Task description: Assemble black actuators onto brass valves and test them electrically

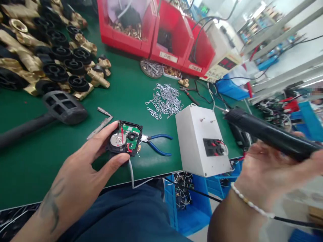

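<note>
My left hand (85,164) grips a small black housing by its sides, thumb at the near edge and fingers at the far one. Inside the open housing show a green circuit board (136,129), a round silver motor (117,139) and red wires; a grey cable (131,174) runs out of it toward the table edge. Beside the housing lie blue-handled pliers (159,136). At the right, my right hand (270,164) is wrapped round a black electric screwdriver (267,132), raised above the table, its bit pointing left over the white box.
A white switch box (193,148) stands between my hands. Hairpin clips (166,101) lie beyond it, with red parts bins (128,43) behind. To the left are a rubber mallet (65,107) and brass valves (55,72). Blue crates (194,215) sit below the table edge.
</note>
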Tool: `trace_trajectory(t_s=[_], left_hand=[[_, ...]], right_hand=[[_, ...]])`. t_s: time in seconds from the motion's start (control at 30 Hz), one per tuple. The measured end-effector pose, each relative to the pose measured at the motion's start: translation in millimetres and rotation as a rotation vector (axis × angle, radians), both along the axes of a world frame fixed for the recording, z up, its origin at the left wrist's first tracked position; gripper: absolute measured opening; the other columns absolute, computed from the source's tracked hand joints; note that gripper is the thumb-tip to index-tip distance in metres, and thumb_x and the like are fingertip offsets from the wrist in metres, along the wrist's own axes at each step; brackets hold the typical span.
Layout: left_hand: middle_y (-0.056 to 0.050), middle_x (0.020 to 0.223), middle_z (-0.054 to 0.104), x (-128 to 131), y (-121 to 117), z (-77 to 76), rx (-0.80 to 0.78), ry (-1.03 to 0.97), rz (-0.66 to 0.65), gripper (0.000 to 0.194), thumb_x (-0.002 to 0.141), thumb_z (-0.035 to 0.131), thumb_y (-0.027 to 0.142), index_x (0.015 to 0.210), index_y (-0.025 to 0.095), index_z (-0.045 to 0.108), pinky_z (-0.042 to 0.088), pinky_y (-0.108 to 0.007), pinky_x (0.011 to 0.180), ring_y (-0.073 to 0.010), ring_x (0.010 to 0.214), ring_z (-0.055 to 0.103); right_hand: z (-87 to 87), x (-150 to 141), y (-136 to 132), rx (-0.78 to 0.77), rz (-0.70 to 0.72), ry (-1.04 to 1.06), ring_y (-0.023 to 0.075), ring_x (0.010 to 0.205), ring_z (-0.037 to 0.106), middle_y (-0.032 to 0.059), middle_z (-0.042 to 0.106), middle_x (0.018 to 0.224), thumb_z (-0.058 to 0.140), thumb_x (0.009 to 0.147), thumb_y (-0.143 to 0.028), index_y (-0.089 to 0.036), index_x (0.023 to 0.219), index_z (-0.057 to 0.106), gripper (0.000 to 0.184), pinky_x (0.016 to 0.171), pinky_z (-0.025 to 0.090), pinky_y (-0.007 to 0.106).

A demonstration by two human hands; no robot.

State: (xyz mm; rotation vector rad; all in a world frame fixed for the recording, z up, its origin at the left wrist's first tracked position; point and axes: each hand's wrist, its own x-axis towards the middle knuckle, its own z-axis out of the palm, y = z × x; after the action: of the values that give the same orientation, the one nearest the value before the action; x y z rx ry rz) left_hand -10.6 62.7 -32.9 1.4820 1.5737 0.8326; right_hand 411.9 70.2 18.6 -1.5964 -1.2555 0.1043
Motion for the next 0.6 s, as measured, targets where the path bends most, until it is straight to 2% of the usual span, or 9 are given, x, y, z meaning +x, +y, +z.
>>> trace_trajectory(t_s=[0.1,0.2,0.33,0.4,0.47,0.6], left_hand=[[-0.009,0.154,0.052,11.2,-6.6,-7.2,0.016,-0.044,0.035,0.088,0.078,0.072,0.067,0.153,0.036,0.040,0.049,-0.067,0.109,-0.0435,0.128,0.061],[-0.010,0.149,0.056,22.6,-10.7,-11.8,0.065,-0.038,0.083,0.089,0.075,0.079,0.059,0.152,0.036,0.041,0.047,-0.066,0.111,-0.0434,0.129,0.060],[-0.010,0.139,0.062,31.1,-7.3,-12.0,0.039,-0.259,0.194,0.080,0.075,0.082,0.051,0.146,0.031,0.049,0.048,-0.059,0.112,-0.0370,0.119,0.067],[-0.009,0.137,0.064,33.2,-3.6,-10.0,0.016,-0.450,0.243,0.074,0.074,0.085,0.047,0.139,0.027,0.056,0.050,-0.052,0.112,-0.0339,0.121,0.066],[-0.009,0.131,0.068,35.2,-1.2,-6.5,-0.037,-0.672,0.266,0.061,0.077,0.082,0.044,0.130,0.023,0.062,0.056,-0.045,0.106,-0.0316,0.120,0.066],[-0.010,0.119,0.074,41.1,-5.7,4.9,-0.163,-1.007,0.198,0.041,0.082,0.075,0.039,0.115,0.016,0.069,0.065,-0.033,0.079,-0.0283,0.105,0.073]], right_hand=[[-12.0,29.3,12.9,0.078,-0.171,0.424,0.0312,0.145,0.044,0.0072,0.054,0.137,0.049,0.087,-0.055,-0.031,0.106,0.054,0.031,0.110,0.053,0.049],[-32.8,51.8,28.3,0.018,-0.203,0.481,0.0315,0.135,0.050,0.0087,0.057,0.117,0.053,0.080,-0.051,-0.029,0.088,0.044,0.025,0.100,0.059,0.051],[-50.4,57.8,42.2,-0.095,-0.184,0.514,0.0275,0.110,0.062,0.0082,0.056,0.092,0.053,0.081,-0.048,-0.026,0.076,0.039,0.026,0.089,0.063,0.049],[-47.9,51.2,45.5,-0.185,-0.138,0.516,0.0251,0.095,0.065,0.0087,0.058,0.086,0.057,0.080,-0.043,-0.024,0.073,0.046,0.023,0.082,0.064,0.047],[-37.4,38.7,49.8,-0.244,-0.080,0.505,0.0219,0.084,0.066,0.0088,0.061,0.084,0.062,0.079,-0.038,-0.022,0.074,0.054,0.019,0.077,0.064,0.043],[-6.3,-4.7,69.6,-0.200,0.049,0.431,0.0146,0.079,0.066,0.0043,0.066,0.082,0.067,0.078,-0.024,-0.020,0.081,0.066,0.006,0.078,0.060,0.029]])
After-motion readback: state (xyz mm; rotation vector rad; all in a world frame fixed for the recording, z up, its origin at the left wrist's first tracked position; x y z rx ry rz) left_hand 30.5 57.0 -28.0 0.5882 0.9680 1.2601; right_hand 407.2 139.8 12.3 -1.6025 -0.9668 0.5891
